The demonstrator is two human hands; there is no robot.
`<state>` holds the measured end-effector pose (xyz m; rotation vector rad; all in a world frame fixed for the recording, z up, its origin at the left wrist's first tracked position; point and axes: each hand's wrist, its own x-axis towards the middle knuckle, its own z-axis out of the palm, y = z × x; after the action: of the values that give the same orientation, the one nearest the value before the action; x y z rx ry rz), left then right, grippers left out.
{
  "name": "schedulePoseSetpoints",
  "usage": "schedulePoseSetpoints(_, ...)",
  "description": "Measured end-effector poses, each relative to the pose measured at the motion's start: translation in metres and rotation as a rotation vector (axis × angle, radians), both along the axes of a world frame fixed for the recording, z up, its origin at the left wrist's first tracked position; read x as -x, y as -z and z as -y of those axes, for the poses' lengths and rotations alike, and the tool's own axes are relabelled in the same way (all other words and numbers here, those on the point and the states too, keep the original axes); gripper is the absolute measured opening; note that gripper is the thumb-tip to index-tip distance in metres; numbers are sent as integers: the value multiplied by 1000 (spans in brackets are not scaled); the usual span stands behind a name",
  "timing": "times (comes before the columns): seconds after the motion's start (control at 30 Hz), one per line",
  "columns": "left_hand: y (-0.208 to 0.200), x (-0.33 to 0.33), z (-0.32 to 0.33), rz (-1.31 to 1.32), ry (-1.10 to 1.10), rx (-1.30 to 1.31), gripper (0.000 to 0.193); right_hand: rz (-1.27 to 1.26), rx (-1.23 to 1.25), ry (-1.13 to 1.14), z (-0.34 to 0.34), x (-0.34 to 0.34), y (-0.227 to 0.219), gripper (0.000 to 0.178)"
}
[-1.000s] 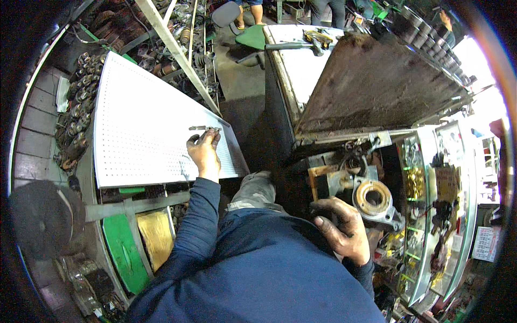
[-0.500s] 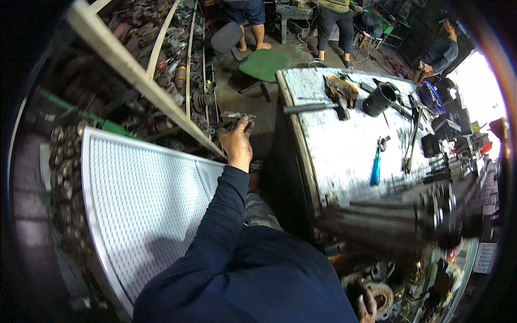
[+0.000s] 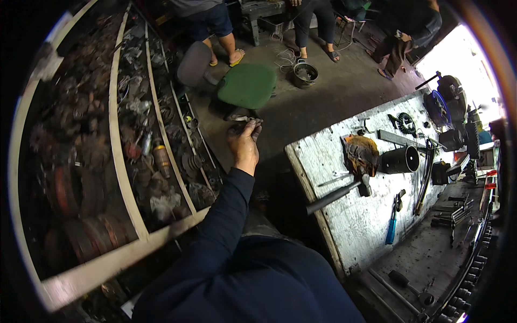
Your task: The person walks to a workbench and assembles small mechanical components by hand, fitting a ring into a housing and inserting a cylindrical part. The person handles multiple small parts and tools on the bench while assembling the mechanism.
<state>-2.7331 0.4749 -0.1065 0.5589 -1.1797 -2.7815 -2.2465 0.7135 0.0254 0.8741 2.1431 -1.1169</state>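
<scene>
- The left hand (image 3: 243, 148) reaches forward in a dark blue sleeve (image 3: 218, 223), with the thumb and fingers (image 3: 250, 128) pinching a small metal part (image 3: 240, 118).
- That part is greyish and narrow; it pokes out at the fingertips, mostly to their left, and its finer shape is too small to tell.
- The right hand is out of view, so I cannot tell how its fingers stand.
- Just beyond the fingers is a green seat (image 3: 247, 85), with a grey backrest (image 3: 194, 63) to its left.
- Left of the fingers, a pale-framed rack (image 3: 125, 180) is crammed with dark, greasy parts, among them an orange cylinder (image 3: 161, 160).
- Right of the fingers, well apart from them, stands a worn whitish bench (image 3: 340, 229).
- On the bench, its handle jutting over the edge nearer the fingers, lies a hammer (image 3: 335, 197); an orange and black crumpled item (image 3: 360, 153) and a black hollow cylinder (image 3: 399, 160) sit further right.
- A blue-handled tool (image 3: 391, 227) lies lower on the same surface, right of the fingers and nearer the body.
- Ahead and right of the fingers, a dark pot (image 3: 305, 75) rests on the floor (image 3: 301, 116), near a person in dark trousers (image 3: 323, 24).
</scene>
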Motion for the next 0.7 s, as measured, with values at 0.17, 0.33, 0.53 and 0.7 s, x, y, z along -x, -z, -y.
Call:
schedulePoseSetpoints(0.17, -13, 56, -15, -8, 67, -13, 28, -40, 29, -31, 12, 74, 14, 40)
schedulePoseSetpoints(0.33, -19, 93, -34, -26, 121, -2, 39, -61, 50, -55, 13, 126, 27, 36)
schedulePoseSetpoints(0.53, -11, 174, -54, 8, 197, 26, 47, -6, 57, -25, 22, 189, 46, 31)
schedulePoseSetpoints(0.7, 6, 285, -65, 51, 319, -10, 46, 148, 64, 57, 60, 244, 58, 29)
